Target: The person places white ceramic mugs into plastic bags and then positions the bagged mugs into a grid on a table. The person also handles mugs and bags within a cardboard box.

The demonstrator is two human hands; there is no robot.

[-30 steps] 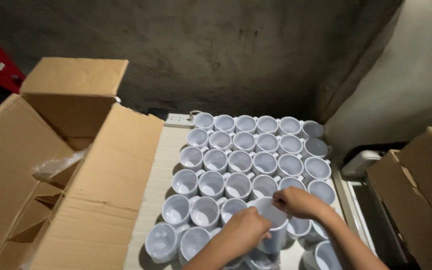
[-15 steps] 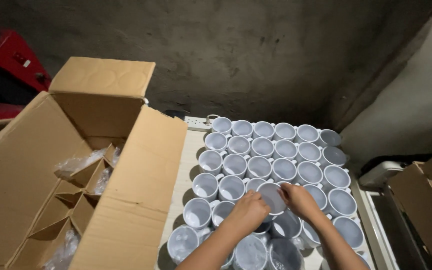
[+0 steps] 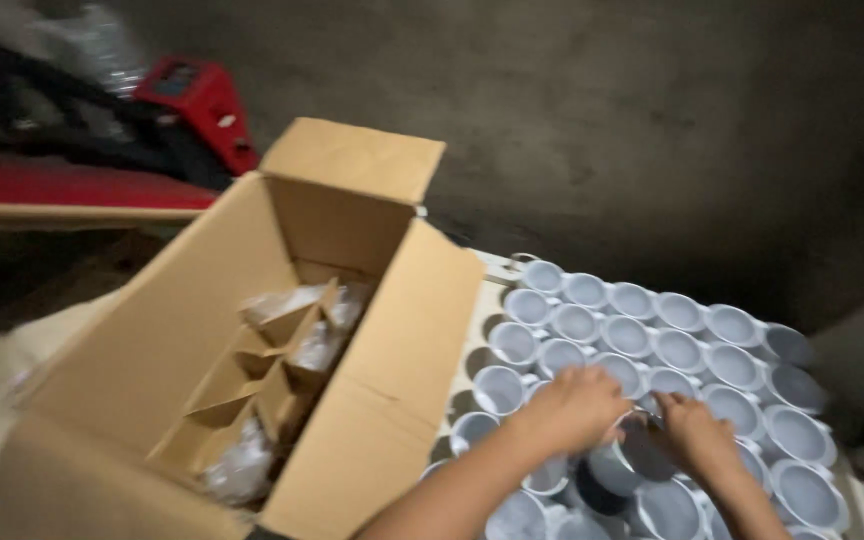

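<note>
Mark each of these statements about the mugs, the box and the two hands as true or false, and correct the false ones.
1. The cardboard box is open. True.
2. The box lies to the right of the mugs. False: it lies to their left.
3. Both hands, left hand and right hand, are on one mug. True.
4. The box has cardboard dividers inside. True.
5. The mugs are red. False: they are white; the red thing is a machine behind the box.
6. The mugs lie scattered. False: they stand in close rows, mouths up.
</note>
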